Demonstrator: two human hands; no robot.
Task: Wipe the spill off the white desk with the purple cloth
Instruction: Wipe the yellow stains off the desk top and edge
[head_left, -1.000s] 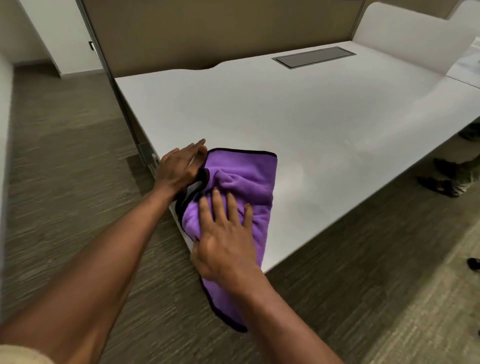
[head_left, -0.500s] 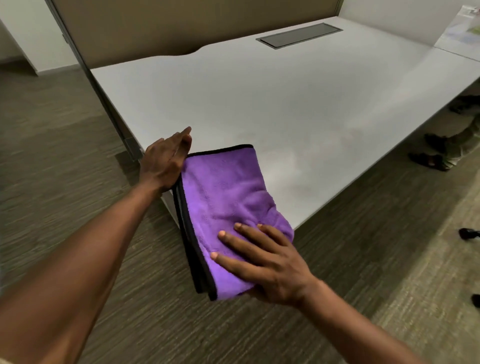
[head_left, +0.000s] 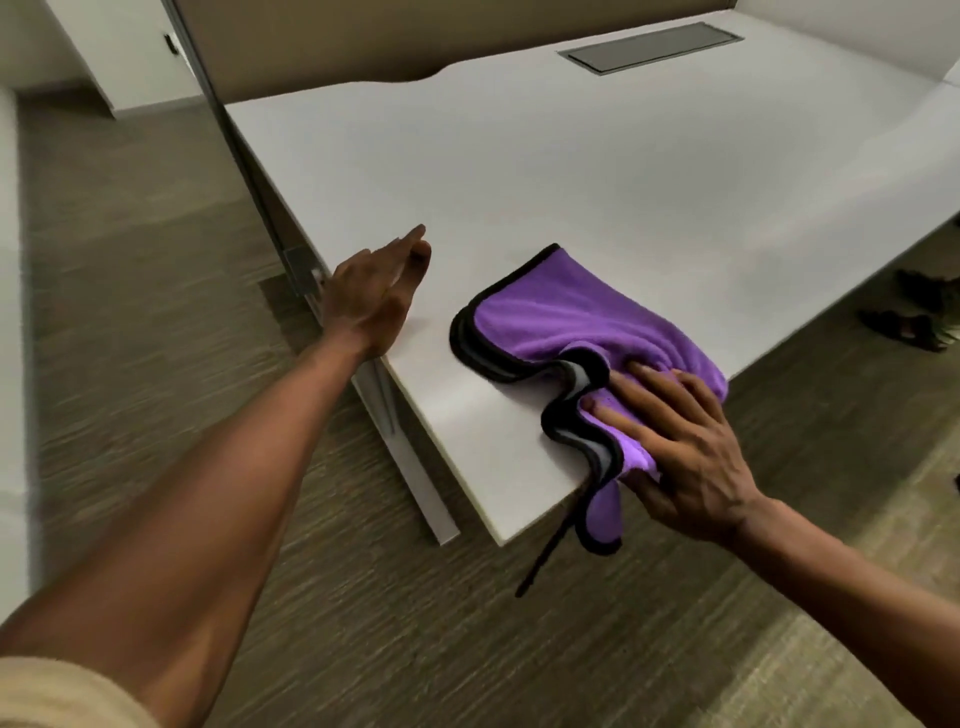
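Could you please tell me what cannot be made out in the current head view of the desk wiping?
- Spill: none discernible on the white desk; the purple cloth may cover it.
- Right hand: palm hidden, pressed flat on the cloth.
- Left hand: motion-blurred; contact with the desk unclear.
- Desk's far right: cut off by the frame edge.
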